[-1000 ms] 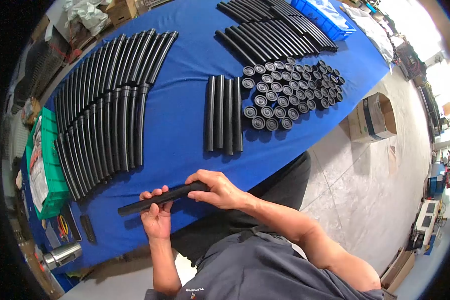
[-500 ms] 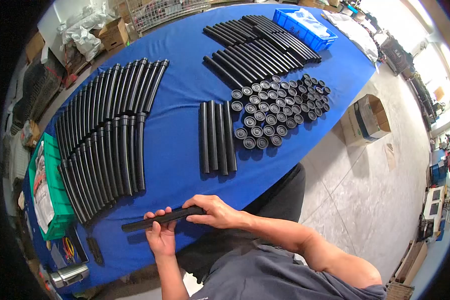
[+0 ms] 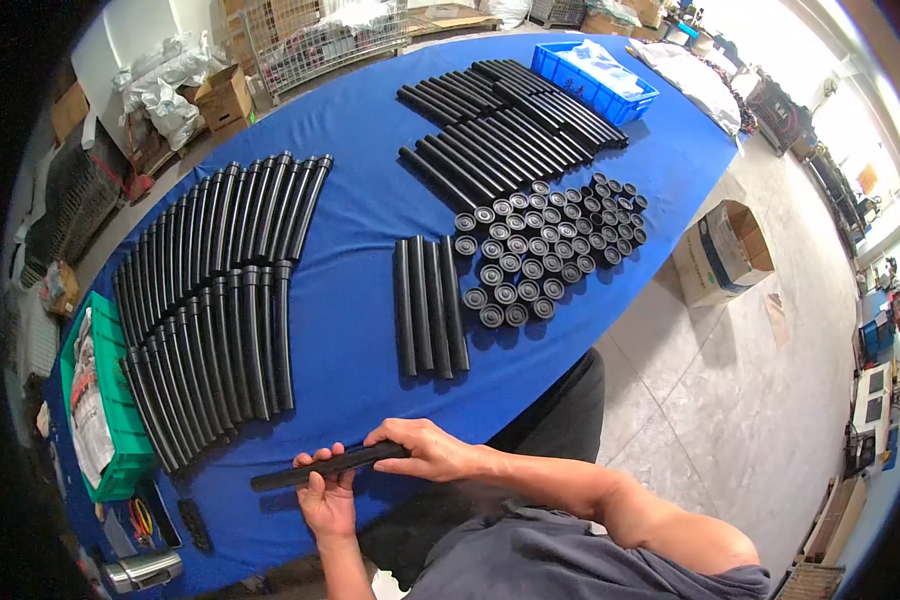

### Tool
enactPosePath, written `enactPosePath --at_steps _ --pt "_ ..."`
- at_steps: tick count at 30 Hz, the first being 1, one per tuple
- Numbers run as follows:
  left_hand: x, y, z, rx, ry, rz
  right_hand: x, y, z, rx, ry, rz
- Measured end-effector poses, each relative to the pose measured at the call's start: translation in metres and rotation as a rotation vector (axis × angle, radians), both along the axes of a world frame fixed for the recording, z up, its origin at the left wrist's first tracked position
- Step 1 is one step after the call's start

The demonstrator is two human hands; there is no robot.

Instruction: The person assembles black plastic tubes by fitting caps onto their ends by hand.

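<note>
A black tube [image 3: 280,481] is held between both hands above the near edge of the table, slanting slightly up to the right. My left hand [image 3: 328,500] supports it from below, thumb on the near side and fingertips on the far side. Around the tube's right end my right hand [image 3: 425,448] is closed, hiding that end. Beyond the hands lie a few bare black tubes [image 3: 431,310] side by side. Many round black end caps [image 3: 532,268] are spread to their right. On the left, rows of tubes with caps fitted [image 3: 235,290] lie together.
The table wears a blue cloth [image 3: 350,210]. More tubes [image 3: 500,140] lie at the back, near a blue crate [image 3: 625,108]. A green crate [image 3: 135,450] stands at the left edge, with a metal object [image 3: 145,570] below it. A cardboard box [image 3: 720,255] sits on the floor at right.
The view has tilted up a little, so the table things appear lower. Both hands keep their hold on the tube, with hardly any shift.
</note>
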State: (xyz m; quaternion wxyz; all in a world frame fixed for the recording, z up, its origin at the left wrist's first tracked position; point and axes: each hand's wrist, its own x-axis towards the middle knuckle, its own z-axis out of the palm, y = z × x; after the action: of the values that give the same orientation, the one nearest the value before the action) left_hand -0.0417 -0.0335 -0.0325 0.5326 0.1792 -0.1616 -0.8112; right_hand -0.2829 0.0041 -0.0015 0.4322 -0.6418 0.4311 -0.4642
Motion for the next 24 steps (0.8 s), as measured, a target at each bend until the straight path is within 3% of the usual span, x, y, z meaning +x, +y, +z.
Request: enactPosePath --at_steps 5,8,12,21,24 --pt "-0.001 0.001 0.002 0.020 -0.028 -0.010 0.004 0.000 -0.007 -0.199 0.043 -0.064" --pt "0.000 -0.002 -0.001 -0.019 -0.014 -0.029 0.002 0.004 0.014 0.094 -0.029 -0.054" --pt "-0.003 0.001 0.004 -0.039 -0.048 -0.022 0.003 0.004 0.003 0.218 -0.136 -0.012" --pt "0.000 0.000 -0.002 -0.077 -0.033 -0.042 0.008 0.004 -0.003 0.129 -0.049 -0.057" --pt "0.000 0.001 0.000 -0.032 -0.035 -0.033 0.008 0.002 -0.002 -0.022 0.043 -0.083"
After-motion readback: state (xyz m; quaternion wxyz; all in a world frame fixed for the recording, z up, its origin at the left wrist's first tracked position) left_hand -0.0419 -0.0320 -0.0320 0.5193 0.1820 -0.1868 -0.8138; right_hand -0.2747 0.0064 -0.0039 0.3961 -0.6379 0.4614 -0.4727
